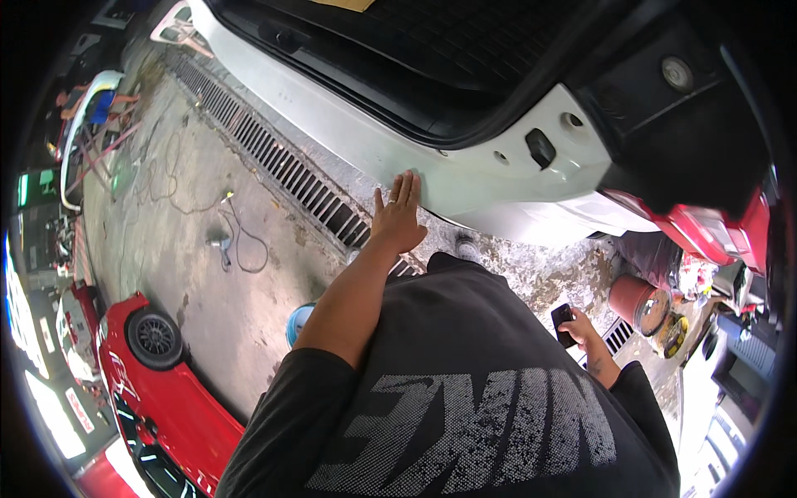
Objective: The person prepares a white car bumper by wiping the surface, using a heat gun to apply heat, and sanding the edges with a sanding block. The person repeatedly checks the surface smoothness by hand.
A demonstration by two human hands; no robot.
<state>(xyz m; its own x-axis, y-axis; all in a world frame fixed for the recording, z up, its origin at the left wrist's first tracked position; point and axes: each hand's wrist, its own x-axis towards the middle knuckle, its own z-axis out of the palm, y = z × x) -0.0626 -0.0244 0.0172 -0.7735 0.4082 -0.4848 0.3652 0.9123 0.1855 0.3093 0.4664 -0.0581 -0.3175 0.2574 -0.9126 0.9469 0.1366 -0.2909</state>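
My left hand (399, 214) lies with fingers extended on the pale white rear bumper (486, 195) of a car, below its open, black-lined rear opening (440, 75). My right hand (579, 329), lower at the right, holds a black phone (563, 324) down beside my dark T-shirt. A red tail light (701, 228) sits at the bumper's right end.
A slotted drain (257, 139) runs along the concrete floor (207, 290). A corded tool (219, 243) lies there. A red car (187, 411) stands lower left, a bumper (77, 145) rests on a stand at far left, and buckets (629, 299) stand at the right.
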